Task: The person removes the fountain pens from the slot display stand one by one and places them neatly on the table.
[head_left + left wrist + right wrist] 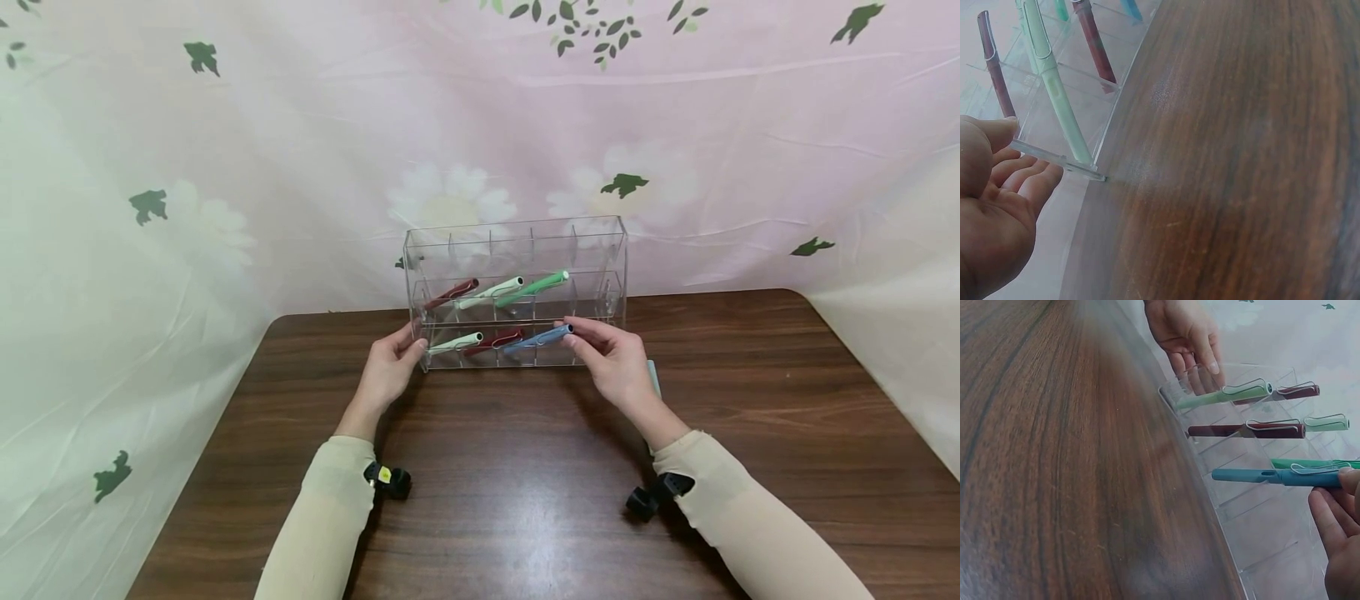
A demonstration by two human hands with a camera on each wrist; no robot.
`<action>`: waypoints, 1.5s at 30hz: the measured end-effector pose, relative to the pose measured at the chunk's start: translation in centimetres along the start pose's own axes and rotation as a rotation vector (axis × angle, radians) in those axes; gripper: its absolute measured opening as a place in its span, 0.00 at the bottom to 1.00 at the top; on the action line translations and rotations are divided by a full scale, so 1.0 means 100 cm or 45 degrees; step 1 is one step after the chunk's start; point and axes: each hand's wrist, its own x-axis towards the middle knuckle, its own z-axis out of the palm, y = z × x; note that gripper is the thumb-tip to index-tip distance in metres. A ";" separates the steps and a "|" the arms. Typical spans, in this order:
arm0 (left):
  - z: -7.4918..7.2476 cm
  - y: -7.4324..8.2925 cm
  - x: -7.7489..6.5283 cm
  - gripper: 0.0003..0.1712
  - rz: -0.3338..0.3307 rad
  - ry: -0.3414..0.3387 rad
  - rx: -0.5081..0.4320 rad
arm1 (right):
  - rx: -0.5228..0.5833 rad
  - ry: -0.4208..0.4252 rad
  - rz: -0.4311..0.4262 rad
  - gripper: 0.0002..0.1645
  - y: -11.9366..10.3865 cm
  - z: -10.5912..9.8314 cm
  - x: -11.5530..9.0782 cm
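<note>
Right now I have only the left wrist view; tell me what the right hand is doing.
Observer: The right hand pinches the upper end of the blue pen.
Operator: Check that pen for a clip; I see only a bit of it.
Observer: It has one, a wire clip near that upper end.
Operator: Report anything lying next to that hand.
Observer: Something pale blue shows beside it in the head view, partly hidden; I can't tell what it is.
</note>
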 end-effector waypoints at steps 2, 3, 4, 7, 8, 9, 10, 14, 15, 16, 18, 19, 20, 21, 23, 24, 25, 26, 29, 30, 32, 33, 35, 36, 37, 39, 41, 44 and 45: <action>0.000 0.000 0.000 0.29 -0.001 0.000 0.005 | 0.013 0.018 -0.013 0.19 -0.001 0.000 0.000; 0.000 0.000 0.000 0.29 -0.001 0.000 0.006 | 0.024 0.024 -0.015 0.19 -0.002 -0.001 0.000; 0.000 0.000 0.000 0.29 -0.001 0.000 0.004 | 0.036 0.030 -0.014 0.19 -0.003 -0.001 0.000; -0.001 -0.001 0.000 0.29 -0.002 -0.003 0.007 | 0.098 0.042 -0.013 0.18 -0.007 -0.001 0.001; -0.001 -0.001 0.000 0.29 -0.003 -0.004 0.007 | 0.126 0.048 -0.013 0.18 -0.008 -0.001 0.001; -0.001 -0.001 0.000 0.29 -0.002 -0.004 0.007 | 0.152 0.055 -0.015 0.18 -0.009 -0.001 0.002; -0.001 0.000 0.000 0.29 -0.001 -0.003 0.008 | 0.168 0.065 -0.017 0.18 -0.010 0.000 0.002; -0.001 0.000 0.000 0.29 0.008 -0.005 0.001 | 0.202 0.103 -0.035 0.18 -0.013 -0.001 0.003; -0.001 0.000 0.000 0.29 0.010 -0.006 -0.001 | 0.205 0.109 -0.038 0.18 -0.014 -0.001 0.003; -0.001 0.000 0.000 0.29 0.011 -0.007 -0.005 | 0.211 0.113 -0.041 0.18 -0.015 -0.002 0.003; -0.001 0.000 0.000 0.29 0.014 -0.008 -0.013 | 0.229 0.117 -0.048 0.18 -0.017 -0.002 0.003; -0.001 0.000 0.001 0.29 0.015 -0.009 -0.014 | 0.241 0.120 -0.049 0.19 -0.018 -0.002 0.003; -0.001 0.000 0.001 0.29 0.015 -0.009 -0.014 | 0.247 0.124 -0.053 0.19 -0.019 -0.003 0.004; -0.001 0.000 0.001 0.29 0.015 -0.009 -0.014 | 0.253 0.129 -0.057 0.19 -0.020 -0.003 0.004; -0.001 0.000 0.001 0.29 0.016 -0.010 -0.011 | 0.276 0.142 -0.068 0.19 -0.022 -0.004 0.005; -0.001 0.000 0.001 0.29 0.015 -0.010 -0.012 | 0.287 0.149 -0.074 0.19 -0.023 -0.004 0.006; -0.001 -0.001 0.001 0.29 0.013 -0.010 -0.009 | 0.302 0.154 -0.079 0.19 -0.024 -0.005 0.006; -0.001 -0.001 0.001 0.29 0.010 -0.010 -0.004 | 0.311 0.158 -0.084 0.18 -0.026 -0.006 0.007; -0.001 -0.002 0.000 0.29 0.003 -0.008 -0.003 | 0.318 0.170 -0.101 0.17 -0.029 -0.008 0.008; -0.001 -0.002 0.000 0.29 0.003 -0.009 -0.002 | 0.306 0.175 -0.105 0.17 -0.031 -0.009 0.008; -0.001 -0.003 0.001 0.29 0.004 -0.009 -0.003 | 0.291 0.188 -0.112 0.17 -0.033 -0.012 0.009; -0.001 -0.004 0.001 0.29 0.007 -0.009 -0.005 | 0.290 0.193 -0.114 0.16 -0.034 -0.013 0.009; -0.001 -0.004 0.001 0.29 0.010 -0.009 -0.002 | 0.282 0.202 -0.116 0.16 -0.036 -0.016 0.010; -0.001 -0.004 0.001 0.29 0.010 -0.009 -0.001 | 0.288 0.203 -0.115 0.16 -0.037 -0.017 0.010; -0.001 -0.004 0.001 0.29 0.010 -0.008 0.000 | 0.293 0.205 -0.117 0.16 -0.038 -0.018 0.010; -0.001 -0.004 0.001 0.29 0.010 -0.009 0.001 | 0.299 0.209 -0.117 0.16 -0.041 -0.021 0.010; -0.001 -0.004 0.001 0.29 0.010 -0.010 -0.005 | 0.306 0.217 -0.120 0.16 -0.043 -0.023 0.010; -0.001 -0.004 0.001 0.29 0.009 -0.009 -0.016 | 0.344 0.230 -0.123 0.17 -0.045 -0.026 0.010; -0.001 -0.004 0.001 0.29 0.009 -0.008 -0.018 | 0.358 0.234 -0.125 0.17 -0.046 -0.027 0.010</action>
